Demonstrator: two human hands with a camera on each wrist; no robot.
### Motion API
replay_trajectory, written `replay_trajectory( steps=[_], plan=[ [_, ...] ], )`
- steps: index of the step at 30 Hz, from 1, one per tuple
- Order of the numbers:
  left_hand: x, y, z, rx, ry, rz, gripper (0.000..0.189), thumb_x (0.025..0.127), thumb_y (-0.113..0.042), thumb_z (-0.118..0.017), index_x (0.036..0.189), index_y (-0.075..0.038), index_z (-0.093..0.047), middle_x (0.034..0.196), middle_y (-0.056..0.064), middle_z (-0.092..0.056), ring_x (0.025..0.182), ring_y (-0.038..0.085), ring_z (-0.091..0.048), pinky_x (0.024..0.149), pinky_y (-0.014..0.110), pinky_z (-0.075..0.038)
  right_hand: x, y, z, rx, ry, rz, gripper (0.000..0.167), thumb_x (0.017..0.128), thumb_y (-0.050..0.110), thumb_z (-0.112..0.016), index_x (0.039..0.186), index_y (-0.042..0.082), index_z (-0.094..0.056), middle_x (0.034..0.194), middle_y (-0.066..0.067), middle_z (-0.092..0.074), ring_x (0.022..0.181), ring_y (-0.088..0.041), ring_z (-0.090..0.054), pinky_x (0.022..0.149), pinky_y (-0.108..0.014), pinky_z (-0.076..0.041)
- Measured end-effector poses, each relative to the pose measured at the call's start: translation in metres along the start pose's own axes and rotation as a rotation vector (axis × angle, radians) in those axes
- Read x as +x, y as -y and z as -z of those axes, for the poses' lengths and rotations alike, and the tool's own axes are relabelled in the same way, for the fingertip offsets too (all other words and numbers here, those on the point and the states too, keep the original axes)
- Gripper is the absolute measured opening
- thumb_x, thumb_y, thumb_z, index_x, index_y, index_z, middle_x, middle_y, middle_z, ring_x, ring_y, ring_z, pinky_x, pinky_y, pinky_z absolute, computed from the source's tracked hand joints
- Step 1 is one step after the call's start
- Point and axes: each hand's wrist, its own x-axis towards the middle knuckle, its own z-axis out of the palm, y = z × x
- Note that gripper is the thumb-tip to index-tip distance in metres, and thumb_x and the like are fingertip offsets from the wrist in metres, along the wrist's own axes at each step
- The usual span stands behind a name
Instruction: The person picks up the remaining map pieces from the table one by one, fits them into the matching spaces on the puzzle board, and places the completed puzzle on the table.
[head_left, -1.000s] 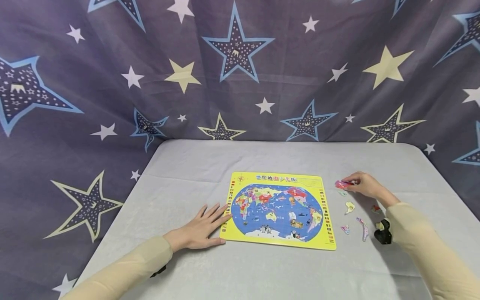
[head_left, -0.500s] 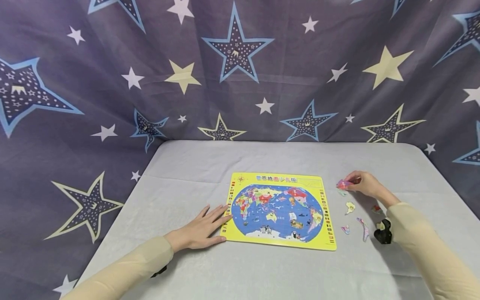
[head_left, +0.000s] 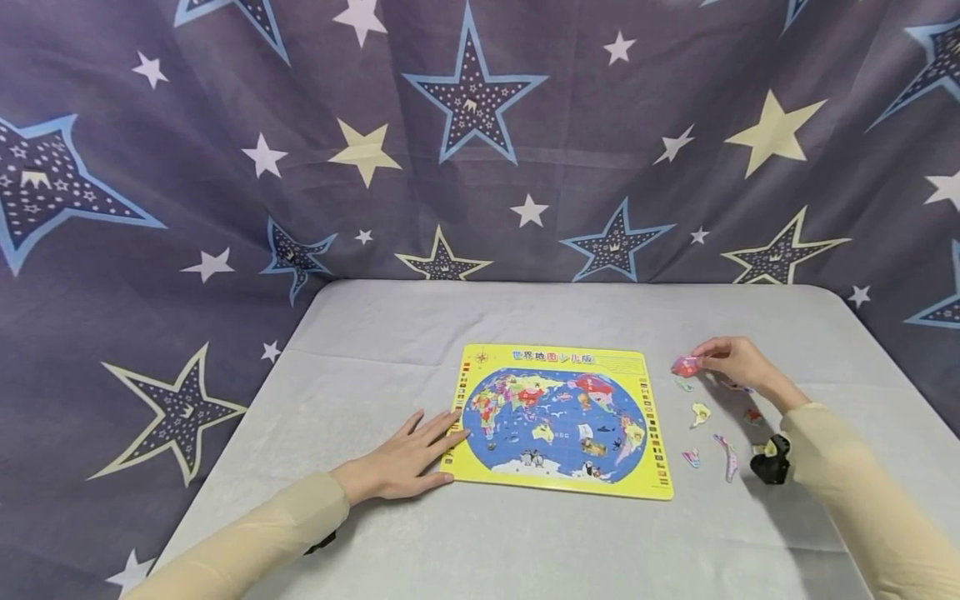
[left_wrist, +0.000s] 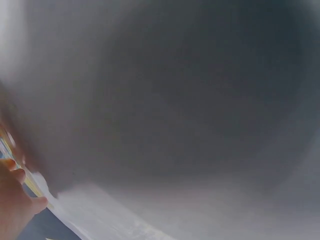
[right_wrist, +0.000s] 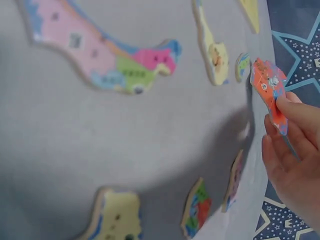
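A yellow-rimmed world map puzzle board (head_left: 570, 487) lies on the table with a blue printed ocean. My left hand (head_left: 397, 460) rests with spread fingers on its left edge; in the left wrist view only part of that hand (left_wrist: 15, 205) shows at the lower left. Right of the board, my right hand (head_left: 738, 364) pinches a red puzzle piece (head_left: 686, 367) between thumb and fingers. The right wrist view shows this red-orange piece (right_wrist: 267, 82) tilted up, its lower end at the fingertips. A small light green puzzle piece (head_left: 684, 385) lies just below it.
Several loose puzzle pieces lie right of the board: a yellow one (head_left: 700, 414), a long pink one (head_left: 727, 457), a small pink-blue one (head_left: 691, 458) and a red-green one (head_left: 753, 416). A star-patterned curtain (head_left: 525, 150) hangs behind the grey-covered table (head_left: 570, 550).
My right hand has shifted slightly and the red puzzle piece in it has turned a little. Another loose piece now shows below that hand. My left hand has barely moved.
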Motion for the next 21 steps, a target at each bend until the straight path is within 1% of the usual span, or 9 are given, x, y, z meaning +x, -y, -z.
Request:
replay_trajectory(
  steps=[2, 5, 10, 14, 16, 21],
  plan=[
    [0.001, -0.001, 0.001, 0.004, 0.015, 0.001, 0.065, 0.090, -0.056, -0.028, 0.143, -0.022, -0.015, 0.149, 0.006, -0.006, 0.135, 0.019, -0.007, 0.106, 0.048, -0.005, 0.000, 0.003, 0.001, 0.001, -0.002, -0.028, 0.025, 0.085, 0.010, -0.057, 0.102, -0.009, -0.059, 0.091, -0.020, -0.063, 0.060, -0.013, -0.050, 0.048, -0.028, -0.044],
    [0.001, -0.002, 0.003, 0.005, 0.028, 0.001, 0.065, 0.090, -0.056, -0.028, 0.143, -0.021, -0.015, 0.149, 0.006, -0.006, 0.135, 0.019, -0.007, 0.106, 0.047, -0.005, 0.000, 0.008, 0.001, 0.002, -0.013, -0.044, 0.028, 0.086, 0.012, -0.057, 0.105, -0.008, -0.059, 0.092, -0.020, -0.064, 0.063, -0.014, -0.052, 0.051, -0.028, -0.045],
    [0.002, -0.004, 0.004, -0.001, 0.038, 0.005, 0.065, 0.090, -0.056, -0.028, 0.143, -0.020, -0.015, 0.149, 0.007, -0.006, 0.135, 0.019, -0.007, 0.106, 0.047, -0.004, 0.001, 0.016, -0.003, 0.005, -0.043, -0.026, 0.033, 0.084, 0.016, -0.061, 0.105, -0.009, -0.060, 0.093, -0.021, -0.064, 0.068, -0.010, -0.055, 0.057, -0.025, -0.046],
    [0.002, -0.004, 0.003, -0.008, 0.047, 0.013, 0.065, 0.090, -0.056, -0.027, 0.144, -0.021, -0.014, 0.149, 0.006, -0.004, 0.135, 0.018, -0.006, 0.107, 0.046, -0.003, 0.002, 0.023, -0.010, 0.036, -0.036, -0.020, 0.036, 0.083, 0.019, -0.063, 0.105, -0.009, -0.060, 0.094, -0.021, -0.063, 0.070, -0.005, -0.055, 0.062, -0.026, -0.048],
    [0.002, -0.004, 0.003, -0.011, 0.049, 0.015, 0.066, 0.090, -0.057, -0.027, 0.144, -0.022, -0.014, 0.149, 0.005, -0.004, 0.135, 0.018, -0.005, 0.107, 0.046, -0.003, 0.002, 0.026, -0.014, 0.056, -0.031, -0.022, 0.037, 0.082, 0.019, -0.064, 0.105, -0.010, -0.060, 0.093, -0.020, -0.064, 0.069, -0.005, -0.055, 0.063, -0.027, -0.049],
    [0.002, -0.004, 0.003, -0.014, 0.049, 0.020, 0.066, 0.090, -0.057, -0.027, 0.144, -0.022, -0.014, 0.149, 0.005, -0.003, 0.135, 0.017, -0.005, 0.107, 0.045, -0.003, 0.005, 0.035, -0.027, 0.097, -0.024, -0.034, 0.034, 0.082, 0.016, -0.064, 0.103, -0.010, -0.061, 0.090, -0.017, -0.064, 0.069, -0.005, -0.055, 0.062, -0.026, -0.049]
  ],
)
